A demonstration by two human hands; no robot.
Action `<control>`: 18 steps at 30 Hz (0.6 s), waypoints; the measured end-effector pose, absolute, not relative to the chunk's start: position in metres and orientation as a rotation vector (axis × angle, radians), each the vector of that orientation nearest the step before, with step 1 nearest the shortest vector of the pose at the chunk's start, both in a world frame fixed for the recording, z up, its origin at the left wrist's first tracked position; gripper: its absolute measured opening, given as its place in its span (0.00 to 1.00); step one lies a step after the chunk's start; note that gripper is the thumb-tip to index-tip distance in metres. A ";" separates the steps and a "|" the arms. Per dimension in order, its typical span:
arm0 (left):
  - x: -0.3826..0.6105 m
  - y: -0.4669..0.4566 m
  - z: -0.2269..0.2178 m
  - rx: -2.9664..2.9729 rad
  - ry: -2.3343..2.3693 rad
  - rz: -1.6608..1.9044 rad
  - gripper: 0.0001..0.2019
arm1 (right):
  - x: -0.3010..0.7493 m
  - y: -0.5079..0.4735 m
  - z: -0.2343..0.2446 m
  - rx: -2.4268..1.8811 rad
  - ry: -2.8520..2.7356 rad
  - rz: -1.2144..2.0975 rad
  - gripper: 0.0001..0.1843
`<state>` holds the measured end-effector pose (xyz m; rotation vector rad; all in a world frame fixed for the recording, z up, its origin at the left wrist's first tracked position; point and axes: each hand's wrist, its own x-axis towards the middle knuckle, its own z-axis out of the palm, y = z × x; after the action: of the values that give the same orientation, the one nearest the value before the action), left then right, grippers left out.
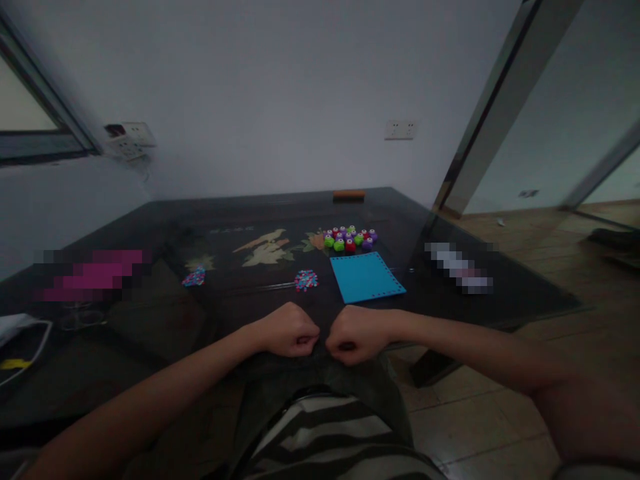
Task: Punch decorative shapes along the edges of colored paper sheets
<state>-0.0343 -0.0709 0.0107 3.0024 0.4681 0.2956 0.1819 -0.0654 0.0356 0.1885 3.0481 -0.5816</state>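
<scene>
The left grip (290,330) and the right grip (357,333) are both clenched into fists at the near edge of the dark bench (240,307). They sit side by side with the knuckles facing each other, a narrow gap between them. The fingers are curled in tight; whether anything is enclosed inside either fist cannot be told.

A small pile of beads (306,280), in mixed pink, blue and white, lies on the bench just beyond the left grip, a little toward the middle, apart from both fists. A blue sheet (367,277) with a row of holes along its edges lies flat beside the pile, straight ahead of the right grip and likewise untouched.

Both forearms come in low from the near corners of the view and angle inward, so the wrists meet close to the body's centre line, above a striped shirt (320,433). The backs of the hands face up and away.

Farther out, a cluster of round coloured pieces (350,239) in green, purple and red sits beyond the blue sheet. A second bead pile (194,277) lies well off to the left.
</scene>
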 end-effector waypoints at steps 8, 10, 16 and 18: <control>-0.031 -0.074 0.010 3.045 0.392 0.281 0.08 | 0.160 -0.056 0.013 -0.080 3.157 -0.201 0.07; -0.030 -0.075 0.011 3.052 0.381 0.278 0.09 | 0.158 -0.054 0.009 -0.137 3.194 -0.170 0.10; -0.031 -0.077 0.007 2.995 0.300 0.311 0.09 | 0.154 -0.048 -0.006 -0.302 3.267 -0.133 0.15; -0.031 -0.079 0.005 2.957 0.297 0.318 0.09 | 0.153 -0.047 -0.009 -0.353 3.287 -0.157 0.16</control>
<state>-0.0311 -0.0792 0.0046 2.9571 0.2966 0.3177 0.1532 -0.0472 -0.0091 -0.3529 3.2869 -0.1568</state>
